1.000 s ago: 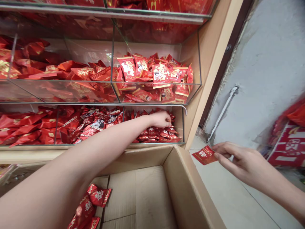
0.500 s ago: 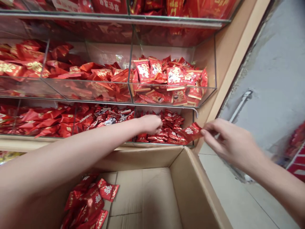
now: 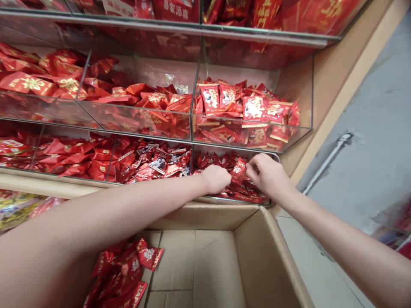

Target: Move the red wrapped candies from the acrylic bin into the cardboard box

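Observation:
My left hand (image 3: pixel 215 179) reaches into the lower right glass bin (image 3: pixel 231 199), its fingertips hidden among red foil candy packets (image 3: pixel 221 162). Right beside it, my right hand (image 3: pixel 268 173) pinches a red candy packet (image 3: pixel 238 169) by its edge, holding it over the heap. Both forearms cross above an open cardboard box (image 3: pixel 205 218), which holds a small pile of red packets (image 3: pixel 128 269) at its left side. My left arm hides part of that pile.
Glass bins of red packets fill a shelf unit with a wooden side panel (image 3: pixel 337 85). A grey concrete wall (image 3: pixel 362 128) with a white pipe stands to the right, above a tiled floor (image 3: pixel 308 265). Yellow packets (image 3: pixel 16 209) lie at the lower left.
My right hand has moved left from beside the unit to the lower right bin, carrying the red packet. My left hand has shifted slightly left, and the view has tilted.

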Demonstrator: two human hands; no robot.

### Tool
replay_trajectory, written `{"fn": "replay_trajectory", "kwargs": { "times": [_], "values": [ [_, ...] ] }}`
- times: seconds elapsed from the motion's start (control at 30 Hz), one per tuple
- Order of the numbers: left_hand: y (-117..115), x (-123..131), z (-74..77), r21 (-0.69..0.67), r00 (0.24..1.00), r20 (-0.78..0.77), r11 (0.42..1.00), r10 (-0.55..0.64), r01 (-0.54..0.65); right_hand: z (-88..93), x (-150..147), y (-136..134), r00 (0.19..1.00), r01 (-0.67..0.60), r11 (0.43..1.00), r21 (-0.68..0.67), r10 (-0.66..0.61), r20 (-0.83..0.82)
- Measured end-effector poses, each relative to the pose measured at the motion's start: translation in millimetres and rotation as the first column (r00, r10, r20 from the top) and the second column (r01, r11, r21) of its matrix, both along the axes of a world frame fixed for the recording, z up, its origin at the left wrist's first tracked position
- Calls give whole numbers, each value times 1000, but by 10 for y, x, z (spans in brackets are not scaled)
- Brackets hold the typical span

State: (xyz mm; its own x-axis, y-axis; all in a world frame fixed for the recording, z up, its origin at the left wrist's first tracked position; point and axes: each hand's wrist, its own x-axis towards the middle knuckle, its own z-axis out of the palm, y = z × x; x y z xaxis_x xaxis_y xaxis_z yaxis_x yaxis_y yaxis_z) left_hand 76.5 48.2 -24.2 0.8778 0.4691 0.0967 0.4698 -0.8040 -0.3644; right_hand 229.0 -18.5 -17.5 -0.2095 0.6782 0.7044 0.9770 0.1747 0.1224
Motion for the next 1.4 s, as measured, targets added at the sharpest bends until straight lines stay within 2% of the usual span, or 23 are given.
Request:
{"fn": "replay_trajectory", "kwargs": {
  "times": [0.27,0.43,0.63,0.7,0.8,0.9,0.97,1.17,1.3,1.4],
  "values": [
    [-42,-59,36,-14,999,33,1000,10,-10,-63,-39,60,987,-139,982,129,148,-58],
    [-42,-96,31,-16,998,53,999,41,-40,-88,-45,54,982,-186,970,159,190,-15],
    [-81,-95,50,-26,998,54,999,39,-38,-155,12,82,978,-210,969,130,207,39],
    [-87,-94,48,-29,998,52,999,38,-37,-169,2,92,971,-234,970,74,230,59],
    [-85,-93,35,-33,998,51,999,40,-39,-192,-27,102,955,-245,962,-118,260,144],
    [-72,-97,37,-35,998,51,999,39,-38,-224,-41,127,934,-213,923,-320,289,212],
    [-58,-106,61,-39,998,51,999,32,-30,-242,-40,155,931,-194,892,-408,299,211],
    [5,-131,153,-12,993,111,999,-41,43,-224,-20,188,933,-220,845,-487,328,147],
    [42,-99,100,-33,988,84,991,-126,129,-178,26,163,967,-146,857,-495,229,112],
    [43,-59,34,-47,986,79,988,-143,147,-169,45,158,982,-45,823,-567,140,124]
  ]
}}
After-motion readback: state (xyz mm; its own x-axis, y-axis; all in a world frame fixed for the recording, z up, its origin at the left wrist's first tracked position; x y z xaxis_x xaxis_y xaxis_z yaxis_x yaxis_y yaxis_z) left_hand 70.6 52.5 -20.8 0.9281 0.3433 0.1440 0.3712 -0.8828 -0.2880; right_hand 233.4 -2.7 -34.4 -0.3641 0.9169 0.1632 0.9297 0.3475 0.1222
